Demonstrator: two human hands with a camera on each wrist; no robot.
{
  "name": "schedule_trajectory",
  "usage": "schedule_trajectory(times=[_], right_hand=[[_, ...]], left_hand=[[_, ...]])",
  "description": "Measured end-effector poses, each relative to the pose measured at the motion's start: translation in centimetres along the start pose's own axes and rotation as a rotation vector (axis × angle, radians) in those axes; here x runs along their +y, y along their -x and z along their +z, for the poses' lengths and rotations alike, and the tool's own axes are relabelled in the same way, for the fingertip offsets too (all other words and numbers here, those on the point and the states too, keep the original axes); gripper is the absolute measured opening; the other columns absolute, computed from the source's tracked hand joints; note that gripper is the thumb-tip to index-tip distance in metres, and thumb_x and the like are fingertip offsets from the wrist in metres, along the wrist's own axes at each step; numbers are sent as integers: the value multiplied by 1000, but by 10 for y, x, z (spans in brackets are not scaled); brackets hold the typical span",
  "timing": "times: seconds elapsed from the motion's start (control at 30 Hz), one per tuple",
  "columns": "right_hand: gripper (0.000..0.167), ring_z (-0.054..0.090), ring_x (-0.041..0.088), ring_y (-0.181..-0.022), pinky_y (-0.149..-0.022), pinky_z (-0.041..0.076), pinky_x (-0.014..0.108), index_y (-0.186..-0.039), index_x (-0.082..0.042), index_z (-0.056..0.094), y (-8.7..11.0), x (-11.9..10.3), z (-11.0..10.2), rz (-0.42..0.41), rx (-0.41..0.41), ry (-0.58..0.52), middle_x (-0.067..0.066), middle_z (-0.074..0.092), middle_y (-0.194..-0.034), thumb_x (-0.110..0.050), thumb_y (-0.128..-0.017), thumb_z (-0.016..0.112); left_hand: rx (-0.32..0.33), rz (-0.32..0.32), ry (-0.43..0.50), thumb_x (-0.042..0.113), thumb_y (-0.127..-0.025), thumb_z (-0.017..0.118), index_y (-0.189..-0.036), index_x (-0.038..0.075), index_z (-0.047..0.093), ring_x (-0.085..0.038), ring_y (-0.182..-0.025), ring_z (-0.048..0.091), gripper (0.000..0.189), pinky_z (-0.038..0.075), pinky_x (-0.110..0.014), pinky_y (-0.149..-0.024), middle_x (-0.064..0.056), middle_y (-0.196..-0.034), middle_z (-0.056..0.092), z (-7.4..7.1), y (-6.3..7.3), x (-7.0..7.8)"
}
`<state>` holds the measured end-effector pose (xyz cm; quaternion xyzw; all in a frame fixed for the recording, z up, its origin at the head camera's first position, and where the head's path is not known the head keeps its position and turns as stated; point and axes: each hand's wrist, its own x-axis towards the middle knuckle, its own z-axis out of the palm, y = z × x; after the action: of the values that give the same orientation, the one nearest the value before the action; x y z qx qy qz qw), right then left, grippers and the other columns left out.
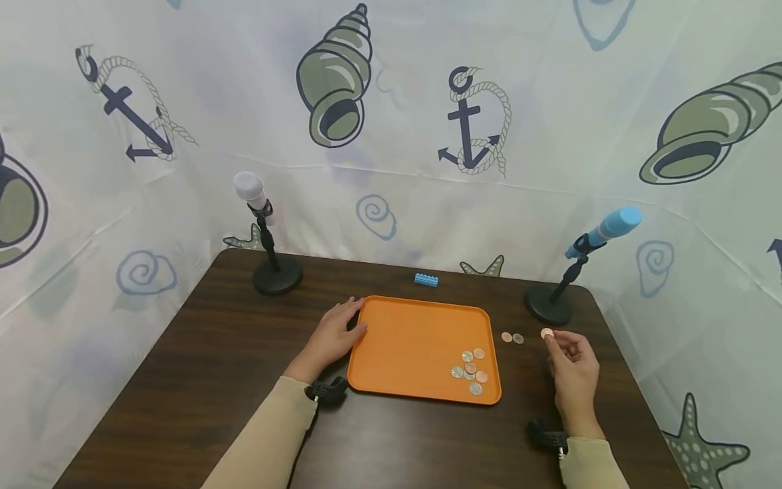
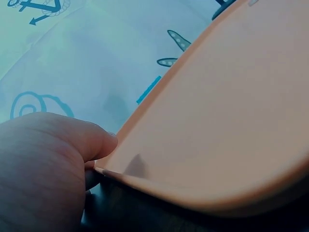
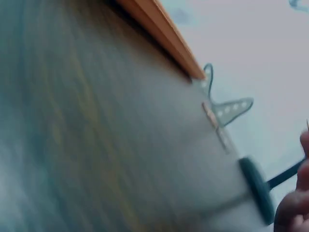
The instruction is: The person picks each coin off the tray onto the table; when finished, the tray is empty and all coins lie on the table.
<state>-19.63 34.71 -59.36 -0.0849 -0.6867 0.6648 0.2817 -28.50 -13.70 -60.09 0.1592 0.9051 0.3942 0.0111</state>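
An orange tray [image 1: 403,346] lies on the dark wooden table, with several copper and silver coins [image 1: 475,388] gathered in its right part. My left hand [image 1: 330,339] holds the tray's left edge near the far corner; in the left wrist view the thumb [image 2: 99,140] is at the rim and a finger shows lower down. Right of the tray, my right hand [image 1: 574,367] pinches a copper coin [image 1: 546,333] above the table. Between that hand and the tray lie a copper coin [image 1: 506,337] and a darker coin [image 1: 518,338], side by side. Blur softens the right wrist view.
Behind the tray sits a small blue toy brick [image 1: 426,280]. A white microphone on a black stand [image 1: 277,274] is at the back left, and a blue microphone on a similar stand [image 1: 548,305] is at the back right. A patterned curtain [image 1: 415,204] hangs behind the table.
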Motion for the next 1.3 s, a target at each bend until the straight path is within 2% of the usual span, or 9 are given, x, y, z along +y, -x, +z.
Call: schedule_trajectory(times=[0.07,0.1,0.23,0.43,0.6,0.7,0.9,1.1,1.3], right_hand=[[30,54,9,-58,-46,43,19,-119,6,68,-4,4,-3,118,86,-88,-2,78,-89,-7,-97,82],[30,53,9,-57,-45,42,20,-119,6,68,-6,5,-5,158,103,-100,-3,76,-87,-8,-97,83],[32,55,11,-58,-44,43,21,-115,5,70,-7,5,-6,220,94,10,-6,71,-80,-14,-95,86],[33,58,11,-62,-47,45,21,-114,2,79,-10,5,-7,227,46,208,-6,74,-79,-24,-94,88],[38,59,13,-65,-53,52,25,-111,-9,84,-9,4,-8,223,-115,475,-3,77,-85,-43,-94,87],[39,60,14,-64,-54,54,27,-111,-13,85,-10,5,-9,196,-195,583,0,78,-89,-48,-94,85],[36,61,15,-68,-58,56,26,-111,-14,86,-10,7,-8,186,-207,633,-3,80,-97,-47,-96,84],[34,62,14,-73,-60,56,26,-118,-16,85,-10,7,-9,192,-267,648,0,83,-111,-45,-100,80],[31,63,15,-74,-59,57,27,-116,-16,86,-9,5,-11,183,-247,634,0,84,-112,-43,-102,79]], left_hand=[[-1,-4,0,37,-110,66,-169,17,45,-43,-167,27,66,17,-69,-136,-13,-175,42,0,-1,0],[-3,-7,-3,38,-110,66,-169,17,45,-43,-167,26,66,17,-69,-136,-13,-175,42,0,-1,0],[-7,-7,-18,38,-110,65,-169,17,44,-43,-167,27,66,18,-69,-136,-12,-175,42,1,-1,0],[4,-7,-21,37,-110,66,-169,17,45,-43,-167,28,66,19,-69,-135,-12,-175,42,2,2,-3],[4,3,-13,36,-109,67,-169,15,44,-41,-167,28,67,17,-69,-136,-12,-174,44,1,2,-2],[4,2,-12,36,-109,67,-169,15,44,-39,-168,28,67,16,-67,-137,-12,-174,44,0,1,-1],[-7,3,-26,38,-110,66,-170,16,43,-40,-168,27,68,17,-67,-137,-13,-175,41,-2,-2,1],[-19,-21,-21,37,-110,66,-169,16,43,-41,-168,26,67,17,-67,-137,-12,-175,41,-4,1,3],[-23,-16,-24,37,-110,65,-170,17,41,-40,-169,25,68,17,-67,-136,-11,-176,40,-1,0,0]])
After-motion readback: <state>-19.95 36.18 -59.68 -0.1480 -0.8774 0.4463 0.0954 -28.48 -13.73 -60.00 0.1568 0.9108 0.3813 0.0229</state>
